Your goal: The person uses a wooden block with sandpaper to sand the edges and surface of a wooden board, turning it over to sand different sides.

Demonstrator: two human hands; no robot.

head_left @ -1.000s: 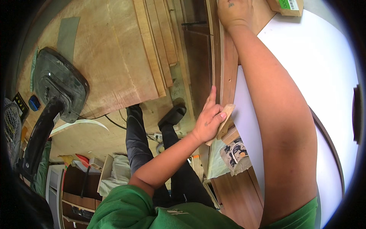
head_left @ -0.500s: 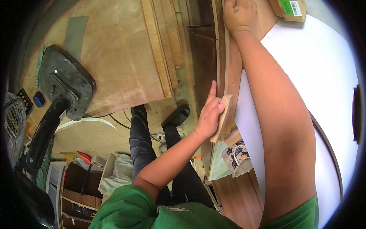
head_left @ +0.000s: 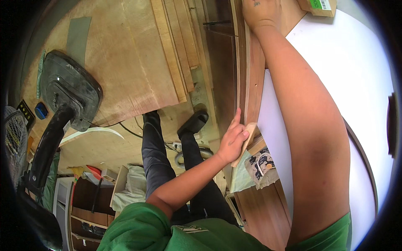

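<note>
My left hand [head_left: 233, 143] grips a short, pale wooden block [head_left: 243, 151], its index finger stretched out along the wood. The block lies against the near end of a long, narrow wooden piece [head_left: 253, 83] with an upright brown panel beside it. My right hand [head_left: 263, 14] rests at the far end of that wooden piece. The top edge of the picture cuts off its fingers, so their hold is hidden. My right forearm reaches across a large white board [head_left: 335, 62] with a curved dark edge.
A wooden piece with a green label [head_left: 321, 6] sits at the far right. Plywood [head_left: 121, 62] and several strips lie left. A black stand [head_left: 71, 90], a fan cage [head_left: 13, 142] and a small blue object [head_left: 41, 111] are further left. Below the block is a patterned packet [head_left: 261, 167].
My left hand has slid the wooden block toward me along the long wooden piece, to its near end. My right hand stays at the far end. The whole view has shifted slightly.
</note>
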